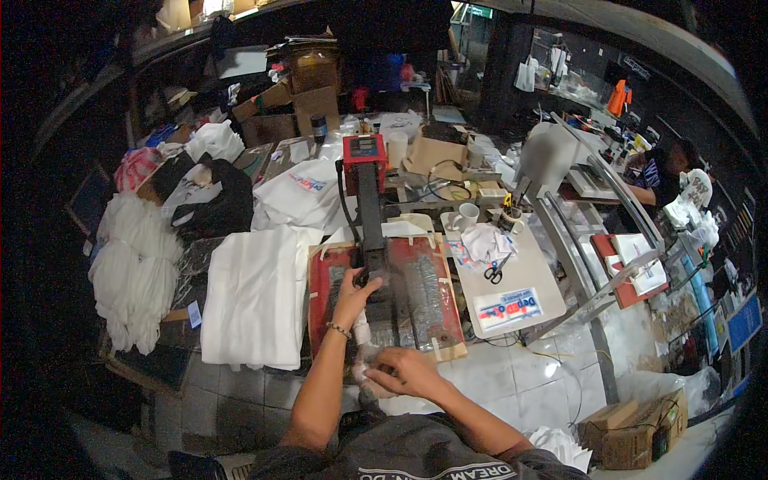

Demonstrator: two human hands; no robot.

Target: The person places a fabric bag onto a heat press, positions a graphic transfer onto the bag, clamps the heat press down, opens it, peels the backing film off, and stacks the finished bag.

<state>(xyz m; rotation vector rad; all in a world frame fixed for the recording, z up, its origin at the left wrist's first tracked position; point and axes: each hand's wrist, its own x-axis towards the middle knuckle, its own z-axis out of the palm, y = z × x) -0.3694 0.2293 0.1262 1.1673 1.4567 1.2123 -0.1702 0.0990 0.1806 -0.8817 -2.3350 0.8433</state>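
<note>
A heat press with a red control box [364, 150] and a dark metal arm [370, 208] stands in front of me. Its handle [362, 330], wrapped in pale material, points toward my body. My left hand [354, 294], with a beaded bracelet at the wrist, is closed around a small black part [362, 278] on the press arm. Lower down, my right hand [404, 373] has its fingers curled at the near end of the handle. Beneath the arm lies the press bed, with a red pad [326, 282] and worn grey sheeting [432, 292], partly hidden by the press.
Folded white fabric [254, 300] lies left of the press, beside bundled white cloth [136, 272]. At right, a pale board [512, 268] bears a printed label [508, 309], scissors [495, 273] and a mug [464, 216]. A metal frame [572, 264] stands beyond. Another person [660, 172] sits at far right.
</note>
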